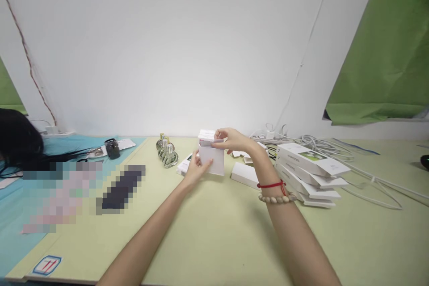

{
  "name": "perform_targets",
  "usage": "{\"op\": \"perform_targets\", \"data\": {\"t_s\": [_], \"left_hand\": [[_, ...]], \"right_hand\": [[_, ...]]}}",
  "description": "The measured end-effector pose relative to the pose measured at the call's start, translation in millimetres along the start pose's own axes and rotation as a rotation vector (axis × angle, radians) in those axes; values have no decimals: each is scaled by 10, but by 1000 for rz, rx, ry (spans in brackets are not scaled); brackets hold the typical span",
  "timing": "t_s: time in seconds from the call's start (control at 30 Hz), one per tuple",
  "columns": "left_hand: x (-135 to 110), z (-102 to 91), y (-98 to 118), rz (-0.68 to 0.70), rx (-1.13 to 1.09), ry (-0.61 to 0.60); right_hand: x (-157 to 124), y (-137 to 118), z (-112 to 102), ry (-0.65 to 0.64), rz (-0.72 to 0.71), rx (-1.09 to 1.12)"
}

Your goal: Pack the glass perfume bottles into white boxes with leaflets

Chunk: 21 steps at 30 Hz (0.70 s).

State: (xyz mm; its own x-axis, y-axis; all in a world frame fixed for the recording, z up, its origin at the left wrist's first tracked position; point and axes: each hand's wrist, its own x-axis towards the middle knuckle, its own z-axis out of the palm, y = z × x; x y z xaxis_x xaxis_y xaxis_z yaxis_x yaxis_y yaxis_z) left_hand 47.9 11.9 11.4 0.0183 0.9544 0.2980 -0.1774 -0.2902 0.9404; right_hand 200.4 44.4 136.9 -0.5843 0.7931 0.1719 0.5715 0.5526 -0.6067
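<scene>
My left hand (197, 169) grips the lower left side of an upright small white cardboard box (216, 159), its thumb across the front. At the top edge my right hand (232, 140) closes its fingers on the box's flap (207, 143); the fingertips partly hide it. Right behind the flap shows another white box top (206, 134), and I cannot tell whether it touches. Beside my left hand lies a white printed carton (183, 166). A flat white box (244, 174) rests under my right forearm.
Several glass bottles with metallic caps (167, 154) stand at left. To the right is a stack of white cartons (308, 165), with coiled white cables (321, 145) behind. A dark jar (112, 148) sits on blue cloth (78, 143), near another person's dark hair (20, 138).
</scene>
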Motion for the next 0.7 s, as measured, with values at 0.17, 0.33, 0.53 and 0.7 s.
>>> {"op": "perform_targets", "data": {"t_s": [0.17, 0.33, 0.53, 0.7], "left_hand": [[-47, 62, 43, 144, 150, 47], [-142, 156, 64, 214, 274, 152], [-121, 127, 16, 301, 432, 267], [-111, 72, 20, 443, 619, 224]], "right_hand": [[11, -26, 73, -75, 9, 71], [15, -135, 152, -120, 36, 98], [21, -184, 196, -192, 1, 129], [0, -164, 189, -238, -21, 64]]}}
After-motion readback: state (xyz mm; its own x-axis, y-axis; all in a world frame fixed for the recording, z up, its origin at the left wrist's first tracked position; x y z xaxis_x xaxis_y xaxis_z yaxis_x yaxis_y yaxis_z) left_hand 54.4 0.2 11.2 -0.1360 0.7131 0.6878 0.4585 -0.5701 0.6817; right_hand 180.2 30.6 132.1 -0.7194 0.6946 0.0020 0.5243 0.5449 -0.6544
